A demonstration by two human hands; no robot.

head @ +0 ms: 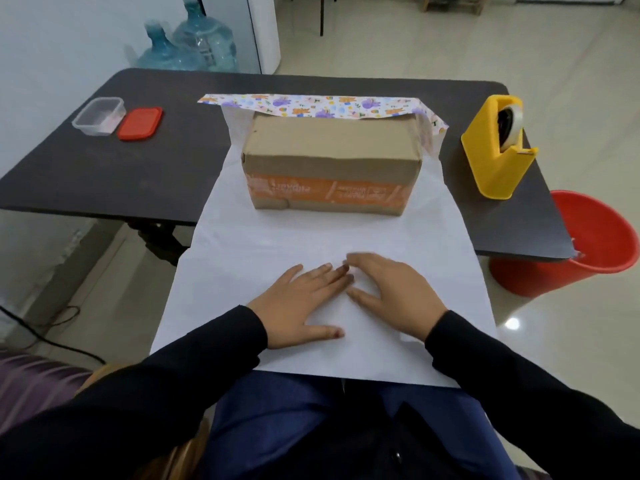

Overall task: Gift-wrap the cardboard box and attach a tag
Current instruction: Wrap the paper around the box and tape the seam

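Note:
A brown cardboard box [332, 157] with an orange printed band lies on a sheet of wrapping paper [270, 237], white side up. The paper's far edge curls over the box's back top edge and shows a printed pattern of bears and flowers. The near part of the sheet hangs over the table's front edge onto my lap. My left hand [304, 303] and my right hand [394, 292] lie flat on that near part, fingers straight and spread, fingertips nearly touching. Both hands are well short of the box.
A yellow tape dispenser [495, 150] stands at the right of the dark table [138, 161]. A clear plastic container [98, 116] and its red lid [140, 123] sit at the far left. A red bucket [585, 244] stands on the floor at the right.

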